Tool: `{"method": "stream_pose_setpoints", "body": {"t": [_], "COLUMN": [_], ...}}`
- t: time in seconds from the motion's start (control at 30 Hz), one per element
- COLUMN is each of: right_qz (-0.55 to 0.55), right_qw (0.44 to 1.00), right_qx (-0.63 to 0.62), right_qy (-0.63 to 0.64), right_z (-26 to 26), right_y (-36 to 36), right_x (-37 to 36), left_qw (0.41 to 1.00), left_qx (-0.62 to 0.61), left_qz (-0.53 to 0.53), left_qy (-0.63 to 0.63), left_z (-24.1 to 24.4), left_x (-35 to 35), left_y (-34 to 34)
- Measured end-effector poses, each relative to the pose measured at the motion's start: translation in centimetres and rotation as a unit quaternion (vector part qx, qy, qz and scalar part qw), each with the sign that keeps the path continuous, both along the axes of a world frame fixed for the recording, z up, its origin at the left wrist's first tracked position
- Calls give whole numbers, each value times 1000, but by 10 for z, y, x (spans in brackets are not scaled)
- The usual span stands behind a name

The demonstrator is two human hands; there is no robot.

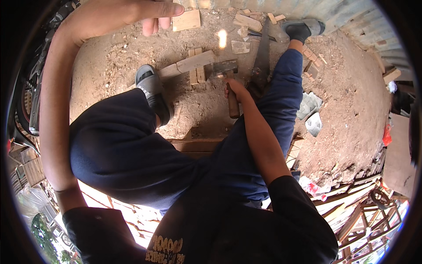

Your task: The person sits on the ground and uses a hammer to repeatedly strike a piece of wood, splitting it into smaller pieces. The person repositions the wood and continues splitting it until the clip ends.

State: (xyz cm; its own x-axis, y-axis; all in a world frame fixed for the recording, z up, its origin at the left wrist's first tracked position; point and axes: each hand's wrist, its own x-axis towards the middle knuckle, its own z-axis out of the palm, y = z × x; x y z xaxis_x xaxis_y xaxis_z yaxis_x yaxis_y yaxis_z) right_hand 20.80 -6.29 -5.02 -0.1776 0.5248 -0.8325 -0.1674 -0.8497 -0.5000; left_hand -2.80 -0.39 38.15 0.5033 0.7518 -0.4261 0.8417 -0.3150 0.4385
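My right hand (234,89) grips the wooden handle (233,107) of a hammer. The dark metal hammer head (225,67) lies just beyond my fingers, above the dirt floor. To its left, a wooden piece (196,61) slants across small wooden blocks (199,74). The near end of that piece reaches beside the slide sandal (150,79) on my left foot. My left hand (155,15) is raised at the top edge, loosely curled with the thumb apart. No object shows in it, though the frame cuts off part of the hand.
A handsaw (262,49) lies between the hammer and my right leg. Wood offcuts (248,22) and a flat wooden piece (186,20) lie near the corrugated metal sheet (349,16). Crumpled paper (310,105) sits right of my leg. A plastic bottle (313,188) lies farther back.
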Motion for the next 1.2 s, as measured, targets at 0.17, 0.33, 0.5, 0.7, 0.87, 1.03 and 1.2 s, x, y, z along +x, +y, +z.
{"method": "stream_pose_setpoints", "body": {"t": [0.17, 0.33, 0.5, 0.7, 0.87, 1.03, 1.2], "right_qz": [-15, -2, 5, 9, 19, 13, 16], "right_qw": [999, 1000, 1000, 1000, 1000, 999, 999], "right_qx": [-15, -11, -7, -2, 1, -3, 0], "right_qy": [-43, -18, -24, -22, -24, -32, -28], "right_z": [-5, -4, -3, -3, 1, -3, -3], "right_y": [-3, 0, 0, 0, 0, 0, 0], "right_x": [26, 7, 6, 7, 5, 8, 7], "left_qw": [1000, 994, 996, 997, 998, 991, 991], "left_qx": [23, -65, -83, -56, -18, -127, -124], "left_qz": [3, 5, -3, 0, -17, -27, -16], "left_qy": [11, 84, 42, 46, 58, 39, 52], "left_z": [-13, 11, -6, 5, 9, 5, 5], "left_x": [26, 18, 0, 15, 21, 11, 12], "left_y": [-20, -11, 0, -10, -24, -2, -6]}}
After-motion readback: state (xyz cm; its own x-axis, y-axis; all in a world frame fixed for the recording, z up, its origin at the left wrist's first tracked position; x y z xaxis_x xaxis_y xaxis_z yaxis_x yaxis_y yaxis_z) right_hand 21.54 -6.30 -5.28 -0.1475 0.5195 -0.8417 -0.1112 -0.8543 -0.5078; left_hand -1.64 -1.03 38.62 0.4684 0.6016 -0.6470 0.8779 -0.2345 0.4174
